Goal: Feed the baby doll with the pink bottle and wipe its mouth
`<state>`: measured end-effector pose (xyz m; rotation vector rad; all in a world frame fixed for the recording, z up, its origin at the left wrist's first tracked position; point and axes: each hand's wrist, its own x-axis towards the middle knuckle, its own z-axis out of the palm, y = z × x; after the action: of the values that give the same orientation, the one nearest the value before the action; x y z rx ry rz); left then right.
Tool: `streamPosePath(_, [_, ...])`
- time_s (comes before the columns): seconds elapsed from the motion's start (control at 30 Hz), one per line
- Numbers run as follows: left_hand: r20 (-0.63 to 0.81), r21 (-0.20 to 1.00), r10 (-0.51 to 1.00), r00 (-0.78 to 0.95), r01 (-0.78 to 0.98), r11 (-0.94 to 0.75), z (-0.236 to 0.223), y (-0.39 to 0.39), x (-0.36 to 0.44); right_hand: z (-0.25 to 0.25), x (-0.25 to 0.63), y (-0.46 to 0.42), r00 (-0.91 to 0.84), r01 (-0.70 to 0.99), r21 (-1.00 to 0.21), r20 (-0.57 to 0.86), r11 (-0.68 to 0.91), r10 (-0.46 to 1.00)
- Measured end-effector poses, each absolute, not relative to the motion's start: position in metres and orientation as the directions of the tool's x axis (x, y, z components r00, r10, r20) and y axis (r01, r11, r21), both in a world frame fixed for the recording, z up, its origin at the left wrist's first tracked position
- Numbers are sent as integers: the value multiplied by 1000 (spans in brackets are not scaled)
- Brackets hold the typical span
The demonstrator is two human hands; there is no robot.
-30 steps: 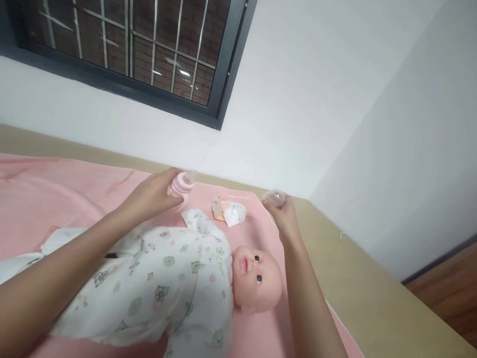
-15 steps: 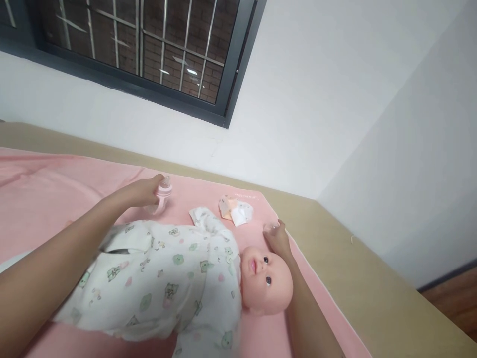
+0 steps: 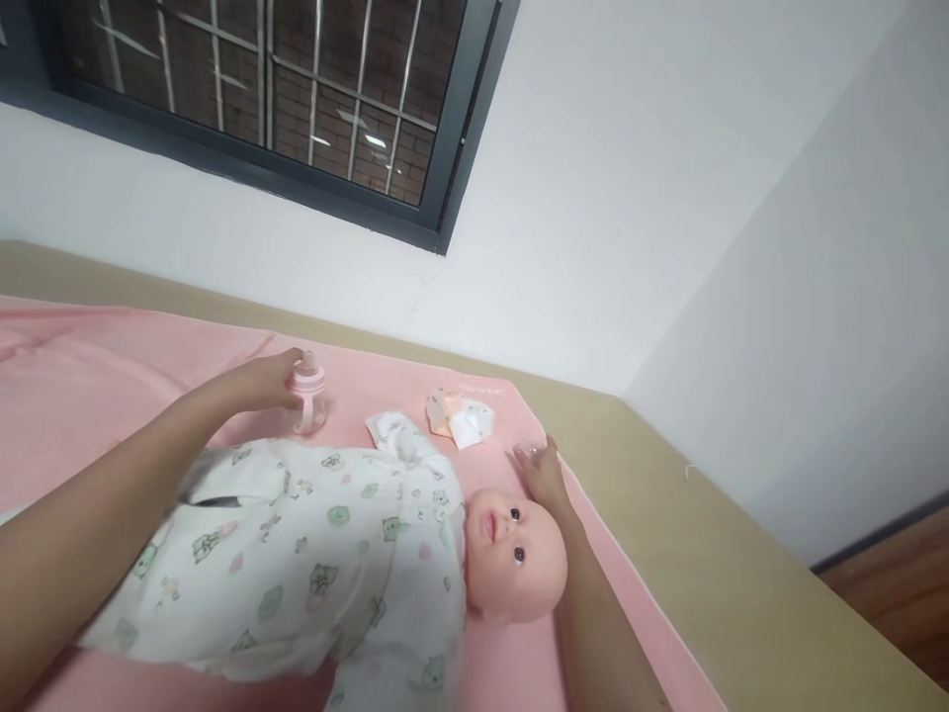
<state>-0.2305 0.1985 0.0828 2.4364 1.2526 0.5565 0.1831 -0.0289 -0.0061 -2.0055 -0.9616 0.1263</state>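
Beyond the doll's body, my left hand (image 3: 273, 382) is closed around a small baby bottle (image 3: 309, 403) with a pink collar and handle and a clear nipple on top. The bottle is upright, its base at the pink blanket (image 3: 348, 386). Past the doll's head, my right hand (image 3: 545, 479) has its fingers curled round a small clear piece (image 3: 532, 451) that looks like a bottle cap. Between my arms lies the baby doll (image 3: 523, 569) on its back, wearing a white romper (image 3: 297, 554) with green and pink prints.
A folded cloth (image 3: 472, 427) in white and peach lies between the two hands. The wooden ledge (image 3: 638, 475) borders the blanket at the back and right. Behind it rise a white wall (image 3: 563, 247) and a dark-framed window (image 3: 437, 188) with bars.
The bottle has come down and its body now shows upright at the blanket. My right hand still holds the clear piece. The view has shifted a little.
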Motion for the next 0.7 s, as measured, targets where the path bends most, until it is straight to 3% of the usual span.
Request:
streamPosePath(0.13, [220,438,851,476,732,-522,98,195,-242,-4,178,-28,704,585,-758,299,-288,644])
streamPosePath(0.33, [451,415,806,382,710,-569,146,150,-227,8,167,-30,727,617,-726,379,-303,573])
streamPosePath(0.53, [332,328,588,737,494,-805,168,68,-131,22,156,-35,621,738,-661,585,-136,522])
streamPosePath(0.7, [28,470,341,940,289,-834,163,37,-62,22,144,-33,474,789,-614,581,-26,662])
